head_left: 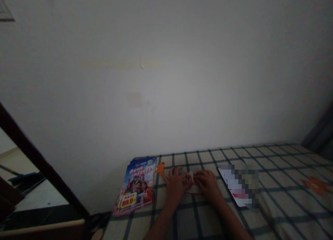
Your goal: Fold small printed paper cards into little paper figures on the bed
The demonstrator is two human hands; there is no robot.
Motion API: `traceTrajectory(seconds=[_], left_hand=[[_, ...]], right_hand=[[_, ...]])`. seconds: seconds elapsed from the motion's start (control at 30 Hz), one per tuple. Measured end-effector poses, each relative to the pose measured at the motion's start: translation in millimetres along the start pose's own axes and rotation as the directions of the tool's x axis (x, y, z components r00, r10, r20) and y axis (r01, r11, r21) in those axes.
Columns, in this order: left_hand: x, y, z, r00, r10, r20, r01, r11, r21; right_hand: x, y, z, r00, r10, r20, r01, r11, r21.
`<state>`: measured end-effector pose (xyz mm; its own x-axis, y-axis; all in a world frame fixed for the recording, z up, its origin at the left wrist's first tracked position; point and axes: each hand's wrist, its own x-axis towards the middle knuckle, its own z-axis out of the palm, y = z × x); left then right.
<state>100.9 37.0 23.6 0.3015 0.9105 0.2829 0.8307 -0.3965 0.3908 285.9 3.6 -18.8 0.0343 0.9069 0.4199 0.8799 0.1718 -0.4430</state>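
Note:
Both hands meet over a small sheet of paper (pixel 194 189), pale with some reddish print, that lies on the checked cloth. A raised, folded-looking part of it stands between my fingertips. My left hand (pixel 176 181) pinches the paper's left side, its thumb and fingertips drawn together. From the right, my right hand (pixel 207 181) pinches the same sheet with bent fingers. The fingers cover much of the paper, so its full shape is hidden. Left of my left hand lies a stack of colourful printed flyers (pixel 139 182), blue and pink, with a yellow price patch.
A device with a lit screen (pixel 235 188), partly blurred out, lies right of my right hand. The checked cloth (pixel 283 170) carries orange bear figures and reaches a plain wall (pixel 182 94) behind. A dark slanting post (pixel 41 163) stands at the left.

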Motion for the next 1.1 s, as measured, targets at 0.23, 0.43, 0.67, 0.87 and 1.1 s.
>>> traceTrajectory(seconds=[0.23,0.43,0.67,0.87,1.1], left_hand=[[-0.3,-1.4,1.5,1.000,0.011,0.006,-0.011,1.000,-0.022],[-0.8,-1.8,3.7,0.999,0.019,-0.028,-0.021,0.999,-0.047],[0.2,-3.6,5.4,1.000,0.029,-0.012,-0.030,0.999,-0.037],[-1.5,-1.2,3.3,0.999,0.036,-0.014,-0.036,0.999,-0.024],[-2.8,-0.9,1.8,0.998,0.060,-0.010,-0.060,0.998,-0.013]], right_hand=[[13.7,6.6,0.1,0.999,0.036,0.031,-0.035,0.998,-0.045],[23.0,0.4,-7.2,0.996,0.046,0.075,-0.036,0.991,-0.128],[17.1,-0.1,-5.6,0.999,0.016,0.046,-0.008,0.988,-0.156],[15.3,-0.3,-3.0,1.000,0.009,0.028,-0.004,0.986,-0.168],[14.8,-2.1,-4.6,0.999,0.048,0.000,-0.047,0.991,-0.129]])
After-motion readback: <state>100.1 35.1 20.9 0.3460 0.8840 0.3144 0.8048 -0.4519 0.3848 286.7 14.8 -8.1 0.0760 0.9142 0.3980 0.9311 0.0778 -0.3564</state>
